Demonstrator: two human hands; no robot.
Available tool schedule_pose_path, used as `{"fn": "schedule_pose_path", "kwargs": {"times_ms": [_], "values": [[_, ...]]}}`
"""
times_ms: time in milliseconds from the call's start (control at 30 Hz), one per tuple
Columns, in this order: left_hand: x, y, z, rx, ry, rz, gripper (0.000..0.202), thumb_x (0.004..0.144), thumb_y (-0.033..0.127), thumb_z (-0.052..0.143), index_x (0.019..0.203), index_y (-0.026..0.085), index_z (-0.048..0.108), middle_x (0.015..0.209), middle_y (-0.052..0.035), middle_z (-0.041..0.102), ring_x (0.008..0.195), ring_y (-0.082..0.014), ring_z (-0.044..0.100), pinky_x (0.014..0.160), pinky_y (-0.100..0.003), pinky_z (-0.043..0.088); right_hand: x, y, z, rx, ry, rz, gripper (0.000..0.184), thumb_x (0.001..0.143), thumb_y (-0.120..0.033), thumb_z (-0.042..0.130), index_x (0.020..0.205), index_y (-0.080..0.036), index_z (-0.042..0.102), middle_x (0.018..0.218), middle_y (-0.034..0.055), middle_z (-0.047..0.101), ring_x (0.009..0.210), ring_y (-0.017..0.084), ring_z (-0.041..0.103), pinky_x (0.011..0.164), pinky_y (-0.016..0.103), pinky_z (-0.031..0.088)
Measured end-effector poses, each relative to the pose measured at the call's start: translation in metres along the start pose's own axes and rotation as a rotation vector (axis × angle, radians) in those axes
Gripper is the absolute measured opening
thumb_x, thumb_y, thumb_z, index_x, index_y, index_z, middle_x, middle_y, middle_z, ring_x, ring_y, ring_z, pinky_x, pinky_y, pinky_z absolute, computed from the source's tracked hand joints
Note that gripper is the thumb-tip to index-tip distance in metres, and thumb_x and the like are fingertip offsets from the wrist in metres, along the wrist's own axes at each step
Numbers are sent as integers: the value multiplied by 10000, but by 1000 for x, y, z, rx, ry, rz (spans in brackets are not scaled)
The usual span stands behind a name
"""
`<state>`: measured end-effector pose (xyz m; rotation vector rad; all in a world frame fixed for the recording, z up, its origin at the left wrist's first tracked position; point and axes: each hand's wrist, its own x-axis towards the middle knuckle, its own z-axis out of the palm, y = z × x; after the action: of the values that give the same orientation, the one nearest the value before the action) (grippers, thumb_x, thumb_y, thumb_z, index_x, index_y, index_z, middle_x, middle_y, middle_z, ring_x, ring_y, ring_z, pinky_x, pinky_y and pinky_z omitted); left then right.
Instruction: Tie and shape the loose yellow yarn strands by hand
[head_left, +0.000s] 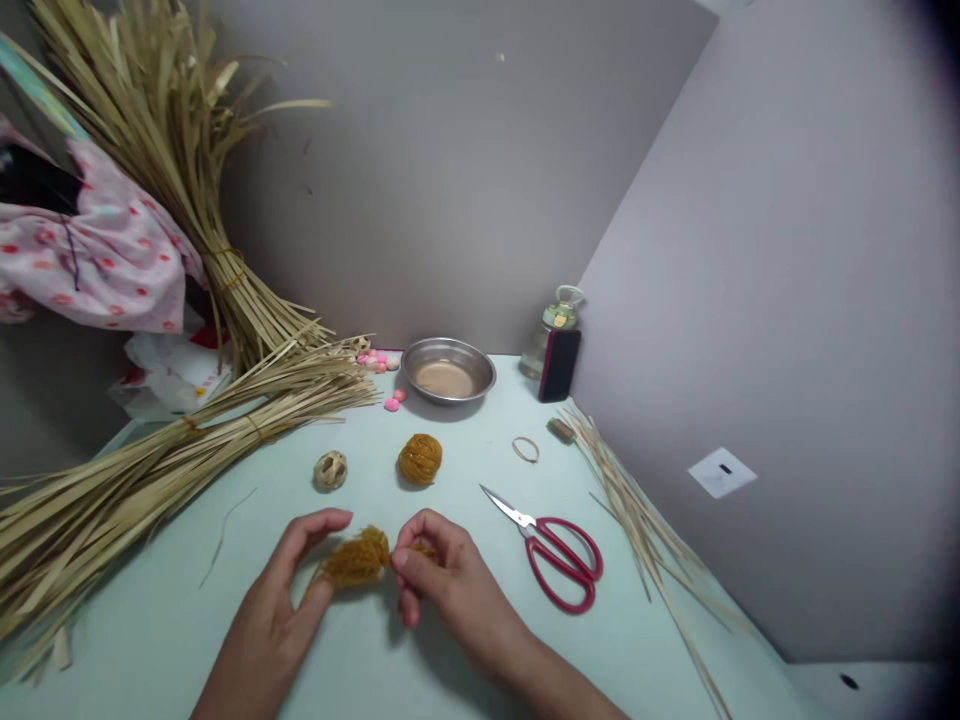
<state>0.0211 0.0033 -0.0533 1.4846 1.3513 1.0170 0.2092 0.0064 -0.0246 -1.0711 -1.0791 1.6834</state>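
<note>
A loose tuft of mustard-yellow yarn (356, 560) lies on the pale green table (165, 620) between my two hands. My left hand (289, 580) curls around its left side, thumb and fingers touching the fibres. My right hand (439, 570) pinches the yarn's right end between thumb and fingertips. A wound ball of the same yarn (420, 459) sits just beyond, and a small woven straw ball (330, 470) lies to its left.
Red-handled scissors (555, 550) lie open to the right. A steel bowl (448, 370), pink beads (382, 362), a rubber band (526, 449), a bottle (551, 335) with a phone sit at the back. Dried straw bundles (150, 470) cover the left; thin strips (637, 510) line the right wall.
</note>
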Motion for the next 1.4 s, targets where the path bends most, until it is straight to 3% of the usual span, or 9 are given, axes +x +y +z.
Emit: {"fn": "schedule_pose_path", "kwargs": {"times_ms": [100,233,500,633,833,967,1133,1300,1400], "values": [[-6,-2,0,90,18,182,326,908,247,477,1227,315,463,1369,-83,513,1352,-298,418,1136,-546,304,-3,-1,4,-57,-22,-5,260,777,-357,696,792,-166,520,550,-73,497,412,57,427,454,192,301],[-14,4,12,163,-172,322,532,869,135,527,1345,341,414,1406,-84,494,1324,-273,482,1099,-424,417,-5,4,13,-23,-102,-7,234,754,-326,698,757,-169,525,556,-66,502,435,62,424,444,191,317],[-14,9,18,-23,-230,-12,552,860,230,534,1394,308,416,1252,-93,657,1100,-278,653,927,-366,515,-4,0,10,-3,-69,-57,294,773,-397,718,780,-166,537,568,-51,536,466,68,446,481,196,337],[-14,8,14,-95,-256,-57,361,883,265,478,1242,274,517,965,-40,735,813,-227,673,732,-304,512,-4,-4,8,1,-54,-48,350,748,-446,747,784,-162,545,592,-43,561,465,65,451,482,198,336],[-11,29,13,-280,-230,-90,208,893,439,523,997,261,553,843,-5,698,851,-230,640,760,-293,471,-5,-1,9,-25,-34,-32,400,727,-497,765,790,-150,575,593,-46,545,472,60,436,480,196,329],[-8,35,15,-276,-277,-212,275,870,529,569,875,254,577,629,56,593,497,-126,446,530,-229,389,-4,-1,8,-17,-12,-19,412,725,-506,765,803,-143,587,599,-37,558,468,63,441,482,202,345],[-5,22,14,-310,-300,-283,346,876,581,537,862,236,567,589,74,515,439,-73,260,434,-192,186,-3,0,8,15,-3,-44,384,756,-476,749,858,-148,578,617,-33,590,469,65,478,502,201,360],[-5,12,14,-369,-203,-318,316,884,561,552,932,248,547,480,134,291,425,-83,213,413,-184,181,-3,4,8,26,-26,-50,371,766,-467,743,857,-157,560,632,-33,595,490,75,505,536,212,405],[-5,13,14,-462,-128,-351,316,866,546,591,957,248,537,494,130,326,438,-87,223,411,-176,216,-4,9,7,0,-108,-4,408,747,-496,744,890,-166,551,642,-27,593,492,88,501,528,223,412]]}}
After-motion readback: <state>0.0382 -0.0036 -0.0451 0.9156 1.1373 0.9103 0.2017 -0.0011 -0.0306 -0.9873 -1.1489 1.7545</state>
